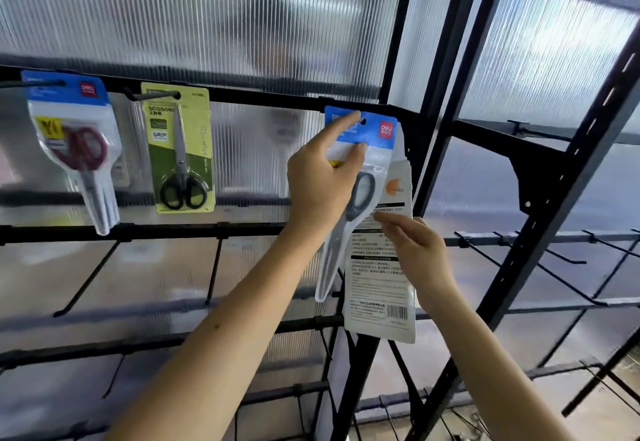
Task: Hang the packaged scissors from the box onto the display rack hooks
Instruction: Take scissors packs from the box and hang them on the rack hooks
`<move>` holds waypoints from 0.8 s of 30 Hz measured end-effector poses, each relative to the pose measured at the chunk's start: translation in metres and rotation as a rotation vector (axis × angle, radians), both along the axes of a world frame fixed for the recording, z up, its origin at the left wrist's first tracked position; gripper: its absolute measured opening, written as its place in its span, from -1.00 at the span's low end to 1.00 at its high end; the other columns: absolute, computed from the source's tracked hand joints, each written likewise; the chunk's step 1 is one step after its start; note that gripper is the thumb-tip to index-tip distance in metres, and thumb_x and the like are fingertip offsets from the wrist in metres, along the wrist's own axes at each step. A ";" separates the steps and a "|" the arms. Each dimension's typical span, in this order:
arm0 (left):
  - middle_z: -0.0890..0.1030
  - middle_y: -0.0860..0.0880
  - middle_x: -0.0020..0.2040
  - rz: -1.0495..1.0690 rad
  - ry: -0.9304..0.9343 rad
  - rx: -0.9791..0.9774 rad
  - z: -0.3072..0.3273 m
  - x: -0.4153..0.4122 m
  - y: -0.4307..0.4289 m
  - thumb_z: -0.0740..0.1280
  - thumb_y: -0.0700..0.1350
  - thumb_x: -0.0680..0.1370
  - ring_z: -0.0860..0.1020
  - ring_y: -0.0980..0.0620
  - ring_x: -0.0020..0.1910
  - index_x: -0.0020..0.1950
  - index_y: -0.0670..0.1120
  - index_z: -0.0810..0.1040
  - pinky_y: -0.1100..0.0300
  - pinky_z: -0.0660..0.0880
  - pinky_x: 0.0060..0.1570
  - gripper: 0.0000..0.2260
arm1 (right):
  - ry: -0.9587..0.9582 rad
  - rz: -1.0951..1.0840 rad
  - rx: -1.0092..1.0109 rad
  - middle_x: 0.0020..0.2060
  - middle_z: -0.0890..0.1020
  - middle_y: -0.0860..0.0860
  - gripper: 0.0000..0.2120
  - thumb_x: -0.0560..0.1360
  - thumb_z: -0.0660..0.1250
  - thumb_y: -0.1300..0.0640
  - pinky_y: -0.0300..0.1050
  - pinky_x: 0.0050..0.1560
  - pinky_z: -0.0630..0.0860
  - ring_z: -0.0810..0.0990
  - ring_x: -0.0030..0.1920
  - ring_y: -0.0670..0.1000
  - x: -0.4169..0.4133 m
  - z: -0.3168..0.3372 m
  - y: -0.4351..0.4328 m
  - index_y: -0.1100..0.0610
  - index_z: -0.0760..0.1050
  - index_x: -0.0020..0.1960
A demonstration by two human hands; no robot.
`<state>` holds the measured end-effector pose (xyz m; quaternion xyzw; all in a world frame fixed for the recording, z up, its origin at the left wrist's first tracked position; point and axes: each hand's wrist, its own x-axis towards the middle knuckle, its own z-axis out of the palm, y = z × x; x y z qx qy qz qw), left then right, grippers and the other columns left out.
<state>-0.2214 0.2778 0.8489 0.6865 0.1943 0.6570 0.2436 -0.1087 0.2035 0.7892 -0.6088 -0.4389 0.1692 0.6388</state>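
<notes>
1. At the far left, a red-handled pack and a green pack are already hung from hooks on the top rail.
2. Further right, a blue-topped pack is gripped near its top by the fingers of the left hand and held up at the rail; the hanging step is judged to be in hand.
3. The hook there cannot be made out; next, the hole must be lined up and slid onto it.
4. A white pack is pinched by the right hand, just below.
</notes>
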 end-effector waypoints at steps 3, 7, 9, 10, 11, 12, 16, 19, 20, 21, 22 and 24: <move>0.61 0.05 0.11 0.008 0.009 0.003 -0.004 0.003 0.002 0.35 -0.20 0.50 0.29 0.17 -0.62 0.23 -0.09 0.54 0.49 0.21 -0.53 -0.71 | -0.005 0.006 0.016 -0.12 0.51 -0.02 -0.74 0.53 0.27 0.23 -0.43 -0.21 0.45 0.54 -0.12 -0.14 0.001 0.001 0.003 -0.11 0.59 -0.14; 0.59 0.13 0.06 0.007 -0.054 -0.004 -0.008 0.006 0.001 0.35 -0.23 0.50 0.29 0.15 -0.61 0.21 -0.09 0.56 0.48 0.20 -0.53 -0.72 | 0.001 0.015 0.014 -0.18 0.48 -0.05 -0.73 0.53 0.26 0.24 -0.34 -0.13 0.42 0.54 -0.12 -0.09 0.004 0.001 0.006 -0.11 0.58 -0.15; 0.57 0.17 0.03 -0.004 -0.087 -0.023 -0.009 0.006 0.000 0.34 -0.23 0.50 0.29 0.16 -0.61 0.21 -0.09 0.55 0.47 0.20 -0.53 -0.72 | -0.002 0.020 0.013 -0.19 0.48 -0.07 -0.72 0.53 0.27 0.24 -0.35 -0.14 0.43 0.54 -0.12 -0.09 0.005 0.001 0.007 -0.12 0.58 -0.17; 0.57 0.19 0.01 -0.003 -0.091 -0.026 -0.009 0.006 0.000 0.34 -0.23 0.50 0.28 0.16 -0.61 0.21 -0.09 0.55 0.46 0.20 -0.53 -0.72 | -0.003 0.023 0.013 -0.19 0.48 -0.07 -0.72 0.53 0.27 0.24 -0.39 -0.17 0.44 0.54 -0.12 -0.10 0.005 0.002 0.008 -0.12 0.57 -0.18; 0.57 0.19 -0.01 -0.003 -0.090 -0.027 -0.009 0.006 0.000 0.34 -0.23 0.50 0.28 0.16 -0.61 0.20 -0.09 0.55 0.45 0.21 -0.53 -0.72 | -0.007 0.025 0.013 -0.19 0.48 -0.08 -0.73 0.53 0.27 0.24 -0.42 -0.20 0.45 0.55 -0.13 -0.12 0.006 0.003 0.008 -0.11 0.57 -0.17; 0.58 0.17 -0.02 -0.006 -0.089 -0.030 -0.008 0.006 0.001 0.34 -0.23 0.50 0.28 0.16 -0.61 0.20 -0.09 0.55 0.46 0.20 -0.53 -0.73 | -0.014 0.025 0.013 -0.19 0.48 -0.08 -0.74 0.53 0.27 0.24 -0.45 -0.22 0.45 0.55 -0.13 -0.13 0.006 0.003 0.009 -0.10 0.57 -0.16; 0.59 0.13 -0.04 -0.016 -0.073 -0.028 -0.004 0.009 0.000 0.34 -0.22 0.51 0.28 0.17 -0.64 0.22 -0.09 0.55 0.47 0.17 -0.56 -0.72 | -0.021 0.025 0.018 -0.18 0.49 -0.07 -0.73 0.53 0.27 0.24 -0.51 -0.26 0.44 0.55 -0.13 -0.14 0.008 0.005 0.010 -0.10 0.58 -0.16; 0.53 0.23 -0.02 0.002 -0.064 -0.005 -0.004 0.012 0.000 0.35 -0.21 0.50 0.30 0.17 -0.63 0.21 -0.10 0.55 0.47 0.19 -0.54 -0.72 | -0.028 0.023 0.014 -0.18 0.49 -0.07 -0.71 0.53 0.26 0.25 -0.48 -0.25 0.44 0.55 -0.12 -0.12 0.009 0.005 0.009 -0.12 0.57 -0.18; 0.53 0.23 -0.02 0.006 -0.058 -0.004 -0.005 0.013 0.000 0.35 -0.22 0.50 0.31 0.17 -0.62 0.20 -0.10 0.56 0.47 0.20 -0.53 -0.73 | -0.027 0.023 0.015 -0.18 0.49 -0.07 -0.71 0.53 0.26 0.25 -0.49 -0.25 0.44 0.55 -0.12 -0.12 0.009 0.006 0.008 -0.12 0.57 -0.19; 0.53 0.23 -0.01 0.008 -0.056 -0.006 -0.006 0.014 0.001 0.35 -0.22 0.50 0.33 0.19 -0.60 0.19 -0.10 0.56 0.47 0.22 -0.52 -0.73 | -0.022 0.025 0.019 -0.18 0.49 -0.06 -0.70 0.52 0.26 0.26 -0.50 -0.26 0.44 0.54 -0.13 -0.13 0.009 0.006 0.008 -0.11 0.57 -0.20; 0.52 0.24 0.00 0.007 -0.062 -0.010 -0.006 0.015 0.001 0.34 -0.23 0.50 0.37 0.22 -0.57 0.18 -0.10 0.56 0.48 0.26 -0.49 -0.74 | -0.018 0.027 0.023 -0.18 0.49 -0.06 -0.70 0.53 0.26 0.26 -0.51 -0.26 0.44 0.54 -0.14 -0.13 0.009 0.007 0.007 -0.11 0.57 -0.21; 0.52 0.24 0.00 0.008 -0.077 -0.006 -0.003 0.017 0.002 0.34 -0.25 0.49 0.49 0.39 -0.36 0.14 -0.13 0.58 0.53 0.35 -0.30 -0.76 | -0.013 0.035 0.025 -0.18 0.49 -0.06 -0.69 0.53 0.25 0.26 -0.48 -0.25 0.45 0.54 -0.13 -0.13 0.009 0.008 0.006 -0.12 0.57 -0.20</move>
